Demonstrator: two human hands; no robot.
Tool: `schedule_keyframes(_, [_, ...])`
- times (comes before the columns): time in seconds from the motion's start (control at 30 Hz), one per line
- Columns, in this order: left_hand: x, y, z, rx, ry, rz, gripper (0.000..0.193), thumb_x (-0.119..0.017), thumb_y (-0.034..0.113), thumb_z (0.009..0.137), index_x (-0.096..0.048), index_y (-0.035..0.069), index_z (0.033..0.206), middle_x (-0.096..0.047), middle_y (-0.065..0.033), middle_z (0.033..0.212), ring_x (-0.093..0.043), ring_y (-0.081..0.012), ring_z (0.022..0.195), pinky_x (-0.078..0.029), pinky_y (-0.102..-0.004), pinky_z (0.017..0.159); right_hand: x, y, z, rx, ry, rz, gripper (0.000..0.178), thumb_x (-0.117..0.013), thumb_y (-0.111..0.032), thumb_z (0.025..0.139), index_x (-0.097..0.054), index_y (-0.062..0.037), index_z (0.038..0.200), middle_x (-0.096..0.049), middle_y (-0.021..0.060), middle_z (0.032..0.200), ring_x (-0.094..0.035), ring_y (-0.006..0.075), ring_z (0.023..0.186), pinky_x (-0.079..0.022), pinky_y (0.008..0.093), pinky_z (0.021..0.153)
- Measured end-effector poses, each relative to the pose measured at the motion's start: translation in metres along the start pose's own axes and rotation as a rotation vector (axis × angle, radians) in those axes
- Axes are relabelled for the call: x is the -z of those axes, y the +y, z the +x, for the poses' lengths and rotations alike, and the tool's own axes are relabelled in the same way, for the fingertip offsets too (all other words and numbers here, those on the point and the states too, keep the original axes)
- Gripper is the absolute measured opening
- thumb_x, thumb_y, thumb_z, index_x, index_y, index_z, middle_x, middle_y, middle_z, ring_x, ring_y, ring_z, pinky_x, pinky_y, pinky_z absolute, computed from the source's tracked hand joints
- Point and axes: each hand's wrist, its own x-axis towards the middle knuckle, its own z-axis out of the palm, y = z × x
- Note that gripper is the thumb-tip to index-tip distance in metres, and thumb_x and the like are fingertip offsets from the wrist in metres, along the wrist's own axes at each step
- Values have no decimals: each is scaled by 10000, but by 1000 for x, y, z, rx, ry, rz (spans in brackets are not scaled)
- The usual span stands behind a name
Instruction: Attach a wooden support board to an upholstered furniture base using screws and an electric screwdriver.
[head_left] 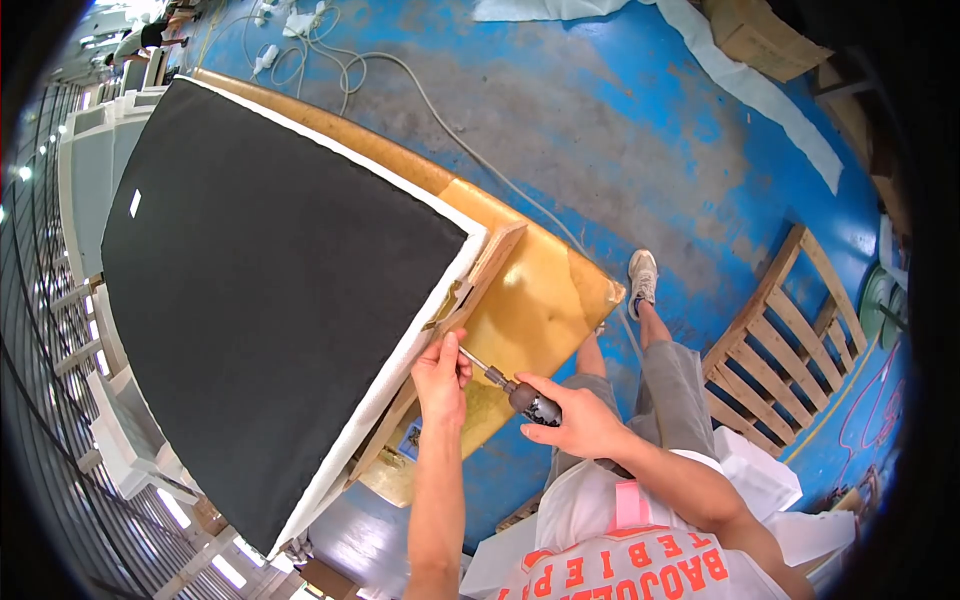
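black-covered panel (270, 300) with white padding edge lies on the tan bench (545, 300). left hand (441, 375) closed, pinching the panel's wooden frame edge to steady it. right hand (575, 418) gripping a screwdriver (510, 388) by its dark handle, tip angled in beside the left fingers.

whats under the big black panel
The black fabric panel has a white padding edge and a wooden frame showing at its side, and rests on a yellow-brown worktable. The tabletop beneath it is covered.

A yellow-topped workbench (545, 300) carries a black fabric-covered panel (270, 300).
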Motion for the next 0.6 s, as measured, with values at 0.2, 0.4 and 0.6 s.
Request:
schedule_keyframes(0.2, [11,-61,-56,113,-229,-139,267,-789,216,906,-709,6,1050,-629,21,743,-537,-71,610,-404,-213,545,-2,-13,3,-72,-64,79,765,-783,-248,833,-449,-150,1514,-710,172,1109,-718,297,952,-537,346,850])
schedule_keyframes(0.4, [17,-58,-42,69,-306,-86,260,-788,203,905,-701,21,1068,-643,9,794,-545,-74,647,-421,-213,572,-1,-12,13,27,3,83,729,-727,-318,817,-462,-243,1492,-706,175,881,-694,377,752,-541,421,692])
schedule_keyframes(0.6, [25,-41,-46,24,-176,-286,164,-617,137,1020,-649,13,1122,-641,-23,854,-582,-115,729,-455,-241,637,-4,-8,17,26,24,-6,741,-738,-316,816,-458,-193,1491,-697,195,872,-691,398,774,-538,435,701])
